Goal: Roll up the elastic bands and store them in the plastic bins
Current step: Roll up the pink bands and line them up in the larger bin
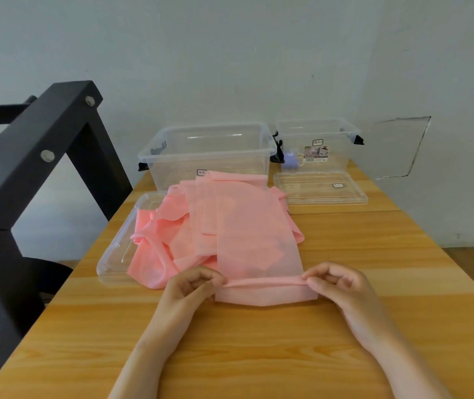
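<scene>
Both forearms and the table (258, 355) run off the near edge. The left hand (192, 286) pinches the fold of the pink band (258, 254), its fingertips curled under out of sight; the right hand (339, 283) does the same. The heap of bands (172, 240) covers the right half of the clear lid (114, 254) and the lower near wall of the left bin (207, 151). A small purple thing (289, 160) in the right bin (319, 131), perhaps a rolled band, is too blurred to tell. The label (316, 154) is too small to read. The black frame (43, 156) is cut off at the left.
</scene>
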The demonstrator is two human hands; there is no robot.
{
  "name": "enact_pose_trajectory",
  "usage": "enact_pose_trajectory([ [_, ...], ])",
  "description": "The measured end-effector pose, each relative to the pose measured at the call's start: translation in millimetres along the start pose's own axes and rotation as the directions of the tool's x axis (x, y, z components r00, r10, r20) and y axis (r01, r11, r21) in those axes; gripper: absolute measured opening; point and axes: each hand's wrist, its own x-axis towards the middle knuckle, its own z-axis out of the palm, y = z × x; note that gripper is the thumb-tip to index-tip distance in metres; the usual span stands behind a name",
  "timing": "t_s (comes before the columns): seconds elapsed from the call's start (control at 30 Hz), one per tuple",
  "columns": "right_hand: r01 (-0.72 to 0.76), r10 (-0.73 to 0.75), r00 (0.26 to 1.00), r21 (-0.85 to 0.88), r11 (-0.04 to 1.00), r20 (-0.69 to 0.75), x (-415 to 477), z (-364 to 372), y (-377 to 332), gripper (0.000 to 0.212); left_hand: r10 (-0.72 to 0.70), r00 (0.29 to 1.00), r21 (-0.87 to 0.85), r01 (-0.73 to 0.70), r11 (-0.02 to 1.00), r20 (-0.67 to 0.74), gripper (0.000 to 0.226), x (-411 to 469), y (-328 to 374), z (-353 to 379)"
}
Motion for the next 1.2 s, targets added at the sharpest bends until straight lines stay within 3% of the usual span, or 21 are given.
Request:
enact_pose_trajectory([
  [0.1, -0.009, 0.007, 0.999, -0.049, 0.999, -0.052, 0.6, 2.9, 1.0, 0.008, 0.045, 0.998, 0.076, -0.042, 0.996, -0.045, 0.009, -0.4, 0.9, 4.1],
  [0.23, -0.024, 0.019, 0.997, -0.067, 0.997, -0.08, 0.5, 5.1, 2.3, 0.024, 0.024, 0.998, 0.082, -0.019, 0.996, -0.059, 0.021, 0.1, -0.4, 4.3],
  [0.67, 0.085, -0.096, 0.991, -0.111, 0.99, -0.096, -0.2, 7.6, 3.6, 0.011, 0.097, 0.995, 0.165, -0.093, 0.982, -0.016, 0.006, 1.4, -2.2, 7.0],
  [1.2, 0.102, -0.107, 0.992, -0.09, 0.991, -0.059, -1.7, 4.1, 3.3, 0.019, 0.006, 0.999, -0.067, -0.004, 0.998, 0.031, 0.013, 0.2, -0.5, -0.2],
])
